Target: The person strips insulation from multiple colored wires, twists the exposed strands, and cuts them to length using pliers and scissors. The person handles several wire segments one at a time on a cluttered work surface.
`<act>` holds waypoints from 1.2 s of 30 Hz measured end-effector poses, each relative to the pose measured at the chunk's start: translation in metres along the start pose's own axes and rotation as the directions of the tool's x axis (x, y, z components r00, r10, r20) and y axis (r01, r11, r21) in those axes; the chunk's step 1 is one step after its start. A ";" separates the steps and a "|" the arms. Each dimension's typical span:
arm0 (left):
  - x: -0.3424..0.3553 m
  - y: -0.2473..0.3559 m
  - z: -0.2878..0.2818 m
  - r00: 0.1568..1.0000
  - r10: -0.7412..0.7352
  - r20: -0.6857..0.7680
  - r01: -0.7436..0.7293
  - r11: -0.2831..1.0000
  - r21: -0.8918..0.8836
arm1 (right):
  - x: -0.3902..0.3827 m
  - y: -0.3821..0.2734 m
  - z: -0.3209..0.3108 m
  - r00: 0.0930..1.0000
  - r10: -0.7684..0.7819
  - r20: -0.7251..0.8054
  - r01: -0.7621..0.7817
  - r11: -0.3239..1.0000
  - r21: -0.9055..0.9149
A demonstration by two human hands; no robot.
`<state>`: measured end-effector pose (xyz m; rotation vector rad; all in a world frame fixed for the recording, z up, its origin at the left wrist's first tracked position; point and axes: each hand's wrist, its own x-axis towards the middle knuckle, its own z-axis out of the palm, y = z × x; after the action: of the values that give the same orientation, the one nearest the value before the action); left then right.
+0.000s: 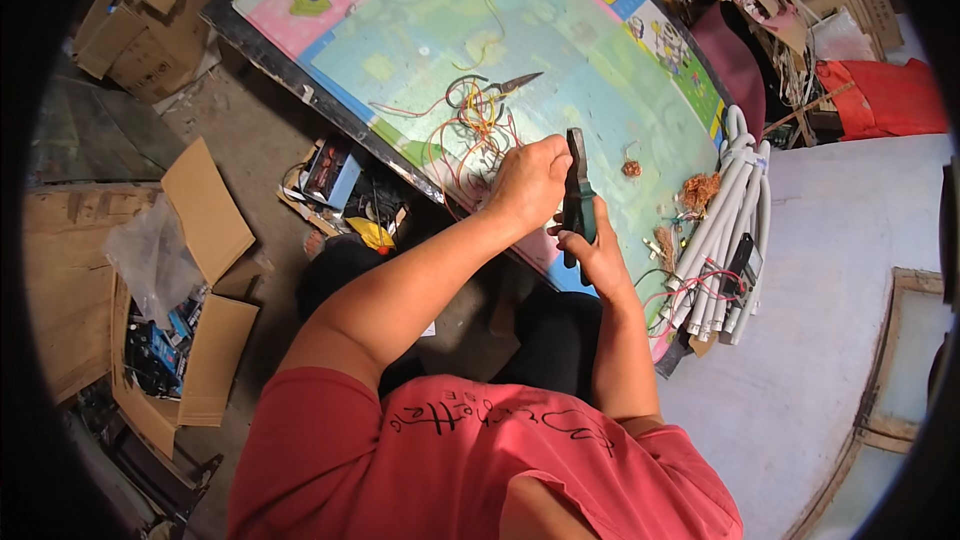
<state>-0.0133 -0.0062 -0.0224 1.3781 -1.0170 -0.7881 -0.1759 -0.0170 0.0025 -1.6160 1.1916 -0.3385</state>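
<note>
Mid-frame, the right hand (pixel 605 255) wraps around dark-green-handled metal pliers (pixel 578 187), while the left hand (pixel 530 183), curled closed on contents I cannot make out, sits near their head, where a careless squeeze could nip fingers.

The right fingers (pixel 603 227) grip green-handled pliers (pixel 577 198) near tangled wires (pixel 483 120).

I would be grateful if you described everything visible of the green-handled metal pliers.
The green-handled metal pliers have a dark grey, blunt-ended head and dark green, plastic-looking handles. The bare right hand grips the handles, the head pointing toward the picture's top, over the colourful printed tabletop. The bare left hand is beside the head; whether they touch, or the jaws are open, is unclear.
</note>
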 end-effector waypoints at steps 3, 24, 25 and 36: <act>0.003 0.001 -0.005 0.999 -0.031 0.031 0.030 0.999 0.021 | 0.010 -0.003 -0.002 0.992 0.077 0.098 -0.072 0.996 -0.061; 0.021 0.016 -0.025 0.999 -0.002 0.036 -0.017 0.858 0.514 | 0.035 -0.008 0.026 0.986 -0.129 -0.103 0.100 0.963 -0.248; 0.022 0.018 -0.029 0.996 -0.037 0.085 -0.007 0.888 0.460 | 0.034 -0.009 0.023 0.993 -0.100 -0.067 0.084 0.974 -0.209; 0.025 0.046 -0.052 0.918 -0.111 0.380 -0.038 0.931 0.363 | 0.031 0.000 -0.003 0.960 -0.138 0.243 0.123 0.990 0.076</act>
<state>0.0384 -0.0055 0.0298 1.5910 -1.5178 -0.9652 -0.1635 -0.0439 -0.0061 -1.6351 0.8809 -0.2449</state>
